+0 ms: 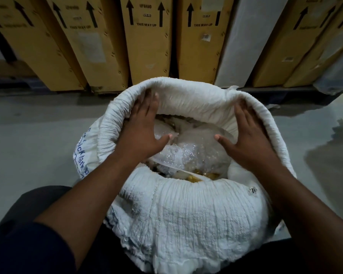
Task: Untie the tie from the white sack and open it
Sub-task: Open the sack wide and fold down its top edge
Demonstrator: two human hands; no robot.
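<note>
The white woven sack (186, 218) stands on the floor in front of me with its mouth wide and its rim rolled outward. Inside lie clear plastic and bubble wrap (194, 147) over some yellow pieces (196, 177). My left hand (141, 133) rests flat against the inner left side of the rim, fingers spread. My right hand (249, 139) presses flat against the inner right side of the rim, fingers apart. Neither hand holds anything. No tie is visible.
Tall cardboard boxes (147, 40) marked "THIS WAY UP" stand in a row just behind the sack, with a white wrapped panel (244, 42) among them. Grey concrete floor (38, 135) lies to both sides. My dark trouser legs (24, 244) flank the sack.
</note>
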